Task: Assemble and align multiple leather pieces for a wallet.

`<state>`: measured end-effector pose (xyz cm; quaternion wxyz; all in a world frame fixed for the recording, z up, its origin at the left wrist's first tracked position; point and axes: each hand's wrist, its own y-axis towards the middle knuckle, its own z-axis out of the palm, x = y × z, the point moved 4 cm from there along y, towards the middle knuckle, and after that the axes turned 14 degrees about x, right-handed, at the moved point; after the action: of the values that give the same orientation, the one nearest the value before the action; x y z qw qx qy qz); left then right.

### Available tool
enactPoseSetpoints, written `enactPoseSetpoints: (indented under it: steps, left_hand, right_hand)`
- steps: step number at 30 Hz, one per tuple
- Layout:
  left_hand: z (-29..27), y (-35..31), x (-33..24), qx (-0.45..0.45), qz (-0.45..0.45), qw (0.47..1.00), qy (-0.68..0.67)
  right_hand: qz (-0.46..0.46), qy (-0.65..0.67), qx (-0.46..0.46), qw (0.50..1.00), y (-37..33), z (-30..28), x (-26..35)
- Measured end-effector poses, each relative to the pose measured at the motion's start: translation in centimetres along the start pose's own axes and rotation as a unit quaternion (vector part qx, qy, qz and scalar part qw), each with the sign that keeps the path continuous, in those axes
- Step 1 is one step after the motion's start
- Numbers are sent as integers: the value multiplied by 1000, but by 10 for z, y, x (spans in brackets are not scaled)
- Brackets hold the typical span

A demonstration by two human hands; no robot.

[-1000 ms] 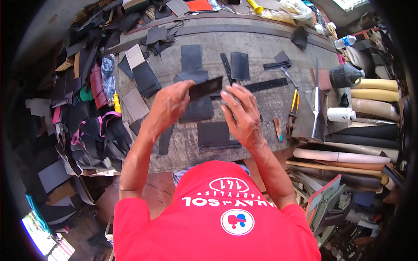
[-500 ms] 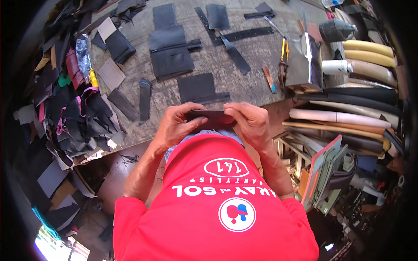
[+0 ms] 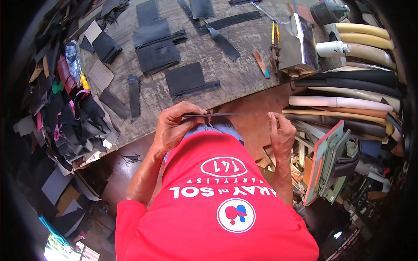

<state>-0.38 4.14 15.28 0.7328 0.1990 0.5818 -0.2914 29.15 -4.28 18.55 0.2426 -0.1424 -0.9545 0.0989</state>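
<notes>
A dark piece (image 3: pixel 228 114) is held nearly edge-on by the left hand (image 3: pixel 175 122), whose fingers and thumb are clamped on its left end. The piece is held just off the near edge of the table (image 3: pixel 152 95), in front of a red shirt (image 3: pixel 217 191). The right hand (image 3: pixel 283 132) is raised apart from the piece's free end, its fingers curled and fingertips together; whether anything fine is pinched there cannot be told. Flat black pieces (image 3: pixel 185 78) are spread across the table.
</notes>
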Motion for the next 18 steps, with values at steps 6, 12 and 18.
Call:
enactPoseSetpoints:
  steps: [6,12,18]
  left_hand:
    - [12,-2,16,1,-61,998,15]
    - [8,-38,72,-60,-167,983,-40]
    - [4,-53,121,-146,-205,952,-174]
  right_hand:
    - [-312,-16,-33,949,4,6,105]
    - [-316,1,195,928,7,62,49]
    - [-164,269,206,927,20,130,24]
